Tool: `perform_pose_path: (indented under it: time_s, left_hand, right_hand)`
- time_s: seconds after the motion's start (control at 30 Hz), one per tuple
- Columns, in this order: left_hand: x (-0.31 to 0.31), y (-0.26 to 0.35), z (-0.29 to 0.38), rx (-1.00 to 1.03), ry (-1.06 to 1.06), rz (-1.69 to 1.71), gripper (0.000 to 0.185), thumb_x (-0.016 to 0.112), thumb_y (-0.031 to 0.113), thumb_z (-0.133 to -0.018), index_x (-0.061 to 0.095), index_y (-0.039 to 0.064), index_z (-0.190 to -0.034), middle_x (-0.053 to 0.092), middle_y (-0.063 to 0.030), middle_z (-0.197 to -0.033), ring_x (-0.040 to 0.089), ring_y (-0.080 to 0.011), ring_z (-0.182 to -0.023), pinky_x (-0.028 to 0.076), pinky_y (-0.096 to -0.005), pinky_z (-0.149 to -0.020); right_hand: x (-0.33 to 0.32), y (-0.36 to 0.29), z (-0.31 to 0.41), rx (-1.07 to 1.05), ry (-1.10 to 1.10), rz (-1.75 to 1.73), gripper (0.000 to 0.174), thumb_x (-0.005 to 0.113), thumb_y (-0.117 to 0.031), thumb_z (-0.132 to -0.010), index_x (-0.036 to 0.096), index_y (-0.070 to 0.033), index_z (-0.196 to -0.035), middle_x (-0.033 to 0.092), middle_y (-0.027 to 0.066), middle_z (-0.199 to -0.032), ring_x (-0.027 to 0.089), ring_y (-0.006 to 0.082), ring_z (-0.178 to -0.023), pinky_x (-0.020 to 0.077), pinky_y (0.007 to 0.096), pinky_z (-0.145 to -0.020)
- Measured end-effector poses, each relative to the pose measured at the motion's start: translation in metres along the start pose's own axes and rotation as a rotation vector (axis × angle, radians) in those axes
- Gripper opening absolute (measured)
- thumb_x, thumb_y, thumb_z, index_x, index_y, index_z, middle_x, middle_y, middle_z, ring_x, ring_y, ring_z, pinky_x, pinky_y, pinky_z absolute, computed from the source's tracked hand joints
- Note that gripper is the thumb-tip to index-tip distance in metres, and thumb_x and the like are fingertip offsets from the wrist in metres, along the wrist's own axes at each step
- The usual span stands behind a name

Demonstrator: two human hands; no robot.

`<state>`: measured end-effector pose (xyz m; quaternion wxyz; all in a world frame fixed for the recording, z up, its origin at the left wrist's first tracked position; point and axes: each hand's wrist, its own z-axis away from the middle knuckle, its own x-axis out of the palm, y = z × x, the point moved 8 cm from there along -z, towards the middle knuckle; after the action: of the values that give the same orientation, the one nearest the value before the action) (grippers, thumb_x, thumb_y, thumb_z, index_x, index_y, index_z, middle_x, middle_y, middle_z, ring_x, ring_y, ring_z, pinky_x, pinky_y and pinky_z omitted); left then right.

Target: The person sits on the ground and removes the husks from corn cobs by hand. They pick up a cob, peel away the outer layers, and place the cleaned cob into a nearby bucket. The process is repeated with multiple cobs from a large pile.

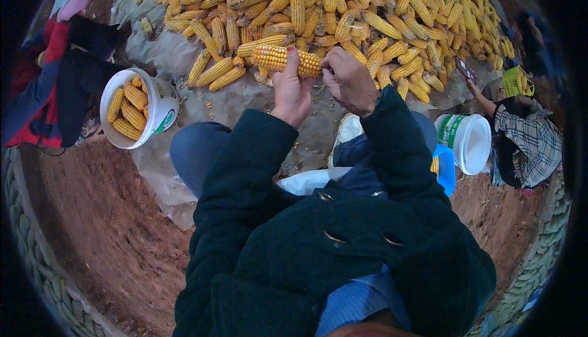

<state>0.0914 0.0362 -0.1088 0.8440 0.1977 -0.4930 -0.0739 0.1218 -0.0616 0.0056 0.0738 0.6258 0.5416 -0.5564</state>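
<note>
My left hand (292, 89) holds an ear of corn (275, 58) from below, its thumb lying across the yellow kernels. The ear lies roughly level, just in front of a large heap of husked corn ears (330, 1). At the ear's right end is my right hand (347, 78), its fingers bent in at the tip; whether they grip the cob or something small on it cannot be told. Loose kernels and several ears lie on the plastic sheet (202, 102) beneath.
A white bucket (164, 100) with corn ears stands at left, beside a seated person (59, 79). To the right are a blue container (446, 169), a white lidded bucket (473, 144), a green basket (511, 82) and another person in a plaid garment (528, 139), holding a phone (465, 70).
</note>
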Motion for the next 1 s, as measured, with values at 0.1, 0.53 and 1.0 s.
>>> perform_pose_path:
  time_s: [0.1,0.53,1.0]
  left_hand:
    - [0.000,-0.001,0.001,0.022,0.026,0.009,0.036,0.064,0.028,-0.091,0.044,0.010,-0.116,0.056,-0.0026,-0.104,0.058,-0.0170,-0.095,0.052,-0.0376,-0.083]
    - [0.001,0.004,0.000,0.025,0.001,-0.045,0.035,0.057,0.034,-0.094,0.051,0.006,-0.114,0.061,-0.0060,-0.105,0.061,-0.0200,-0.098,0.052,-0.0379,-0.088]
    - [-0.007,0.001,-0.005,0.019,0.007,-0.056,0.039,0.057,0.037,-0.093,0.051,0.006,-0.115,0.060,-0.0066,-0.103,0.061,-0.0194,-0.096,0.054,-0.0373,-0.084]
  right_hand:
    - [0.003,0.001,0.001,0.009,-0.021,0.059,0.017,0.062,-0.007,-0.078,0.052,-0.001,-0.090,0.051,0.0147,-0.086,0.057,0.0350,-0.079,0.0477,0.0424,-0.067]
    - [-0.007,0.012,0.004,0.127,0.134,-0.088,0.013,0.062,0.003,-0.076,0.053,0.000,-0.086,0.057,0.0146,-0.081,0.060,0.0323,-0.073,0.0483,0.0364,-0.064]
    - [-0.006,0.011,0.004,0.190,0.067,-0.152,0.011,0.063,-0.003,-0.079,0.057,0.000,-0.088,0.059,0.0135,-0.078,0.061,0.0278,-0.071,0.0486,0.0338,-0.062]
